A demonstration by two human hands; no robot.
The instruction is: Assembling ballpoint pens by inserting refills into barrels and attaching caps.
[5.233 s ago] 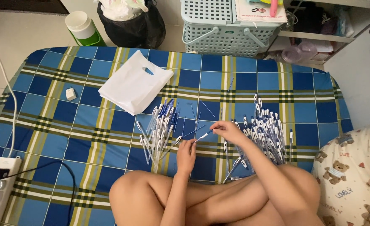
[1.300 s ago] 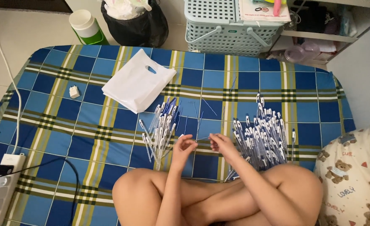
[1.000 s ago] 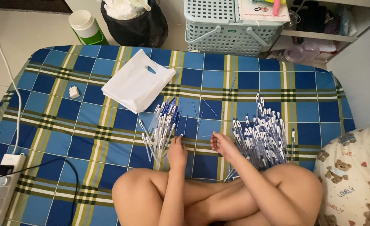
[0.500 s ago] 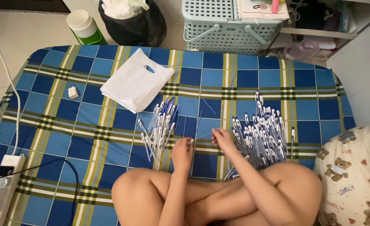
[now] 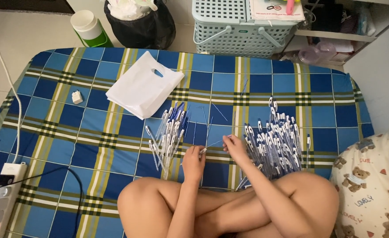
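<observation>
The blue, green and white plaid blanket [image 5: 93,132] covers most of the view, and the person sits cross-legged at its near edge. On it lie a flat white plastic bag [image 5: 143,88], a large heap of pens with dark blue caps [image 5: 276,141] to the right, and a smaller pile of assembled pens [image 5: 168,134] to the left. Loose thin refills [image 5: 207,119] are scattered between the two.

Compared with half a second ago, both hands have lifted off the blanket and drawn together over the gap between the piles. A thin refill [image 5: 214,143] now bridges them, where before the fingers were low among the parts. That suggests one more pen is being put together rather than parts being sorted.

The left hand [image 5: 194,161] is curled, pinching what looks like a pen barrel tip [image 5: 202,150], though it is too small to be sure. The right hand [image 5: 235,145] pinches the far end of the refill between fingertips. The refill lies just above the blanket, slanting from the right hand down to the left, just beside the smaller pile and near the big heap.
</observation>
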